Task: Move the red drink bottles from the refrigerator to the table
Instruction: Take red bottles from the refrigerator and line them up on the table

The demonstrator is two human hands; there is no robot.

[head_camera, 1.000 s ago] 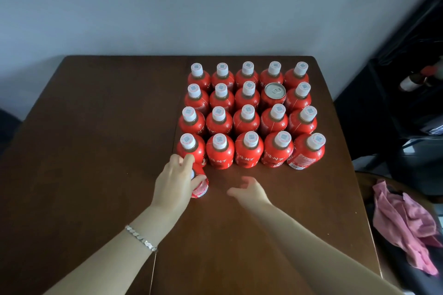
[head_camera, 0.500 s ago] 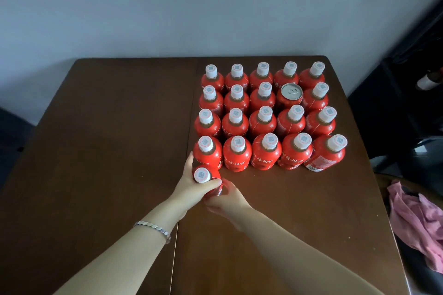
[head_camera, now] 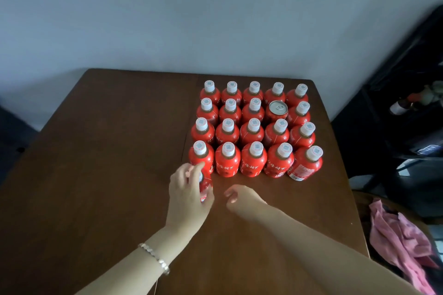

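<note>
While the left hand (head_camera: 189,189) wraps its fingers round a red drink bottle (head_camera: 205,185) just below the lower left corner of the grid of red bottles (head_camera: 253,160), the right hand (head_camera: 242,199) hangs beside it at centre frame, fingers loosely curled and holding nothing. The grid stands on the right half of the brown table (head_camera: 107,151), with one red can (head_camera: 277,109) among the white caps. A pink cloth (head_camera: 402,237) lies at the lower right.

The left hand (head_camera: 189,195) grips a bottle (head_camera: 205,184), wrist wearing a bracelet (head_camera: 155,257). The right hand (head_camera: 243,200) hovers just right of the bottle, fingers loosely curled.
</note>
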